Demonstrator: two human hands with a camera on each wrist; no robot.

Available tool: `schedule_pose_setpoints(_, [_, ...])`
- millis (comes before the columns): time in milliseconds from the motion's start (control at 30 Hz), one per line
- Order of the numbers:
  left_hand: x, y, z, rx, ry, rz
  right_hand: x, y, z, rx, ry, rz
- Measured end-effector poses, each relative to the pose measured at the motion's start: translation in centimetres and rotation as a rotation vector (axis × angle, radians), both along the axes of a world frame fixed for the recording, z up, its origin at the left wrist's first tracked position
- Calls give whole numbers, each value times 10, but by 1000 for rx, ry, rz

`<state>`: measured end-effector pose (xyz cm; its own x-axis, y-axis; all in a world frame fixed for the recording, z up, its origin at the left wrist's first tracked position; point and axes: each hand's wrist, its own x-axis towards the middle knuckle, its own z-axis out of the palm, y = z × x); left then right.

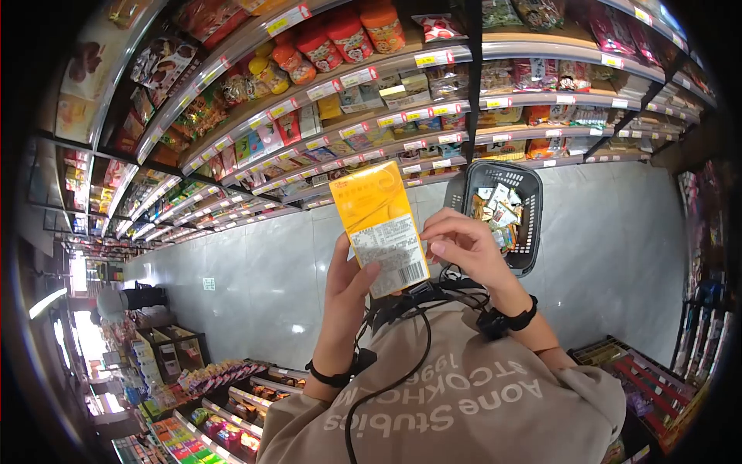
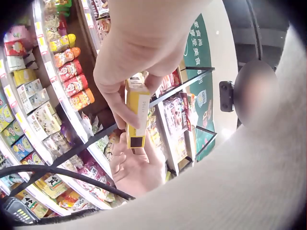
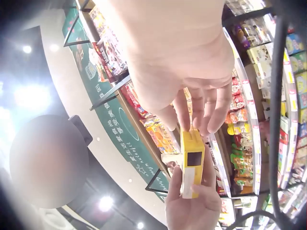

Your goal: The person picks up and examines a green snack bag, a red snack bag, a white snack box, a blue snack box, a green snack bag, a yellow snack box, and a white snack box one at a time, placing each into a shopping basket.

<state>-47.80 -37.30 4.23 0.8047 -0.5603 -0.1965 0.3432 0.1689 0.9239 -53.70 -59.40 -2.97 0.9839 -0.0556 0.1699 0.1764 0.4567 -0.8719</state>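
Note:
A flat yellow cardboard box (image 1: 378, 224) with printed text, a sticker-like grey panel and a barcode stands tilted in front of the chest. My left hand (image 1: 348, 282) grips its left side, thumb lying over the printed face. In the left wrist view the fingers and thumb pinch the narrow box (image 2: 138, 112) from both sides. My right hand (image 1: 471, 251) is at the opposite edge, fingers loosely bent. From the right wrist, the fingertips of that hand (image 3: 184, 67) meet the box's edge (image 3: 193, 143), while its thumb stays apart.
A dark shopping basket (image 1: 529, 259) with several small packets sits on the grey tiled floor (image 1: 270, 271) ahead. Shelves of packaged snacks (image 1: 363, 124) curve along the front and left. Black cables (image 1: 423, 340) hang before the chest. Another display rack (image 1: 232, 410) stands behind at left.

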Motion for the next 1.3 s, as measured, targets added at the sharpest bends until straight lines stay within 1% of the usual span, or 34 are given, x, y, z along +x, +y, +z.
schedule_pose_setpoints(133, [8,-17,1,-16,24,-19,-12,-12,6,-94,31,-35])
schedule_pose_setpoints(200, [2,-21,5,-1,35,-30,-18,-15,10,-84,47,-41])
schedule_pose_setpoints(333, [4,-29,-3,5,38,-91,-30,-21,7,-89,91,-91])
schedule_pose_setpoints(500, [-3,-35,0,19,28,-58,-43,-22,8,-200,99,-183])
schedule_pose_setpoints(600, [-1,-34,-8,77,-25,-63,-44,-24,25,-258,55,-178])
schedule_pose_setpoints(633, [0,-35,-10,79,-57,-79,-43,-25,29,-282,67,-140])
schedule_pose_setpoints(700, [-2,-35,-15,82,-113,-110,-40,-22,36,-347,69,-167])
schedule_pose_setpoints(733, [-3,-37,-12,75,-131,-159,-40,-23,38,-382,68,-179])
schedule_pose_setpoints(767, [-4,-40,-8,68,-149,-207,-41,-23,35,-367,91,-135])
schedule_pose_setpoints(800, [-4,-42,-6,61,-168,-254,-41,-21,35,-338,102,-164])
schedule_pose_setpoints(867, [-4,-39,-10,111,-205,-345,-40,-10,34,-278,124,-213])
schedule_pose_setpoints(900, [-7,-35,-13,137,-218,-387,-40,-7,32,-295,145,-191])
schedule_pose_setpoints(1000, [-6,-39,-9,235,-391,-476,-40,6,36,-345,169,-324])
schedule_pose_setpoints(1067, [-2,-32,-13,289,-526,-575,-38,12,29,-419,198,-395])
schedule_pose_setpoints(1133, [-7,-36,-5,270,-434,-650,-37,5,17,-521,212,-452])
schedule_pose_setpoints(1167, [-7,-36,-5,247,-402,-631,-36,3,19,-530,181,-481])
schedule_pose_setpoints(1267, [4,-38,-11,201,-244,-750,-32,-14,0,-546,260,-519])
schedule_pose_setpoints(1300, [5,-43,-3,207,-282,-765,-29,-23,-11,-516,328,-493])
